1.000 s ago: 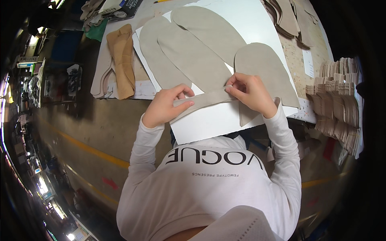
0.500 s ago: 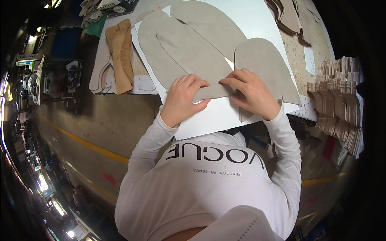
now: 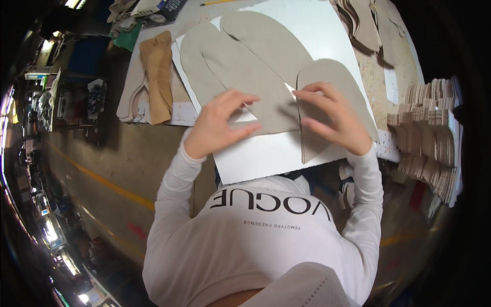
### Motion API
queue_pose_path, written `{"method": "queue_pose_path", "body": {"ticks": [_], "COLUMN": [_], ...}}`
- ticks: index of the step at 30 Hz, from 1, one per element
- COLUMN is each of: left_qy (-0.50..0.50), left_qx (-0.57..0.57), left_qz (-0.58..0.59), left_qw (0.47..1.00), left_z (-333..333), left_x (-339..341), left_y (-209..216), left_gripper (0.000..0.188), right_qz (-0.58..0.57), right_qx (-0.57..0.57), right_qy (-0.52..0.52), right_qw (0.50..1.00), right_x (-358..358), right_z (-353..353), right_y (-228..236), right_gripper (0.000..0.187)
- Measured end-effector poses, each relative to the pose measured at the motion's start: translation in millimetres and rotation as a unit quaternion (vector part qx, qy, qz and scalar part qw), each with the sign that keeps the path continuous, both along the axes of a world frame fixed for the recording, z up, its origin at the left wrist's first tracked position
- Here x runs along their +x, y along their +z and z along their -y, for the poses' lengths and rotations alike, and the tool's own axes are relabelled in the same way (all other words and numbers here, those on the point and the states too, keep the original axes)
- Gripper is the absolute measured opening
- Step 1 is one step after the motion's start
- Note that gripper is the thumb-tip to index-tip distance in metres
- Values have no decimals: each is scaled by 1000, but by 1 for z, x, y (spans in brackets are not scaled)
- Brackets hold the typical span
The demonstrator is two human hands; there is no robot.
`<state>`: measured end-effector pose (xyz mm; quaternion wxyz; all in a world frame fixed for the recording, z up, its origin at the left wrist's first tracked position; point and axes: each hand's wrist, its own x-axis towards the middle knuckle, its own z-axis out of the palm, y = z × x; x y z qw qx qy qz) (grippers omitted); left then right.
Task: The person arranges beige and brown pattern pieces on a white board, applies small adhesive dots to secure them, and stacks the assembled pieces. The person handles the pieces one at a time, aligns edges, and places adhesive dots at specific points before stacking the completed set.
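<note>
Grey felt pieces [image 3: 245, 77] lie mid-frame on a white board [image 3: 266, 153] at the counter's [image 3: 153, 153] near edge, left hand [image 3: 217, 125] spread flat and right hand [image 3: 332, 120] pressing, fingers loosely open, bare counter lower left.

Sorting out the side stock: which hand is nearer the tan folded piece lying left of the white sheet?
Left. The left hand rests on the grey cut pieces just right of the tan folded piece; the right hand lies farther right, across the white sheet.
</note>
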<state>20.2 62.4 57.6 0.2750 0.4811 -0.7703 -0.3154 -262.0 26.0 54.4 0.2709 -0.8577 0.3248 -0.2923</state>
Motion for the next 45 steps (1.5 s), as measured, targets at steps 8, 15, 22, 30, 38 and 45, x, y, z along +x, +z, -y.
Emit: {"method": "queue_pose_path", "body": {"ticks": [8,15,22,30,38,45], "left_qy": [54,-36,23,83,98,85], "left_qx": [-99,-73,163,-207,-169,-171], "left_qz": [-129,47,16,514,634,500], "left_qw": [985,996,986,828,748,844], "left_z": [101,95,206,333,353,295], "left_x": [-7,13,79,49,43,83], "left_y": [51,82,58,-10,-28,6], "left_gripper": [23,30,28,22,58,63], "right_qz": [55,116,197,186,172,162], "right_qx": [-77,-101,-83,-75,-79,-82], "right_qy": [-34,-91,-179,-192,-183,-182], "right_qw": [995,984,960,961,965,966], "right_x": [-10,36,71,60,60,61], "right_z": [68,152,187,184,187,187], "right_y": [64,12,-64,-75,-77,-80], "right_gripper": [18,18,30,24,18,17]}}
